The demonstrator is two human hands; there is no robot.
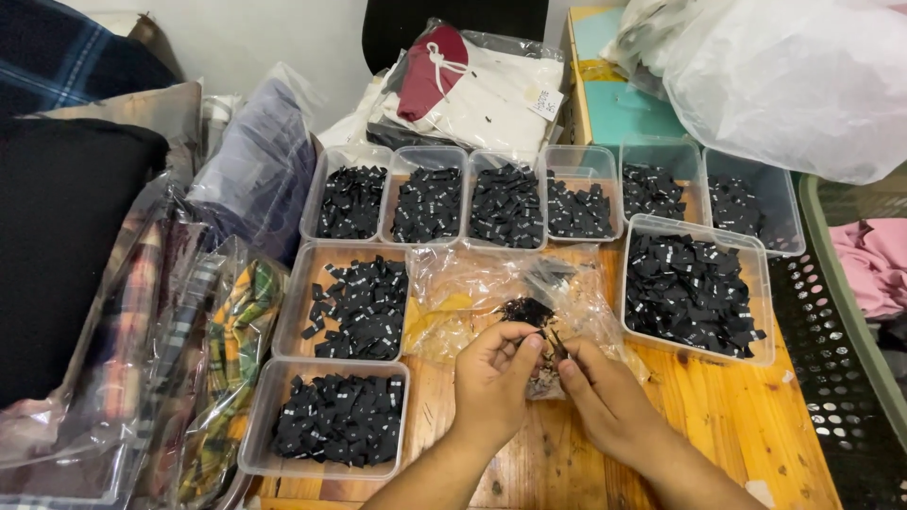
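Note:
My left hand [491, 378] and my right hand [605, 401] meet over the wooden table [727, 425], fingertips pinched together on a small black label [553, 342]. Just beyond them lies a crumpled clear plastic bag [472, 293] with a small heap of black labels [526, 310] on it. Several clear plastic trays full of black labels surround the hands: two at the left [354, 307] [331, 420], a large one at the right [694, 293], and a row at the back [505, 203].
Bagged plaid garments [217, 359] pile up at the left edge. Packaged white and maroon clothing [472, 85], a teal box [614, 104] and a big white plastic bag [794, 76] sit at the back. A perforated basket [836, 359] with pink cloth stands at the right.

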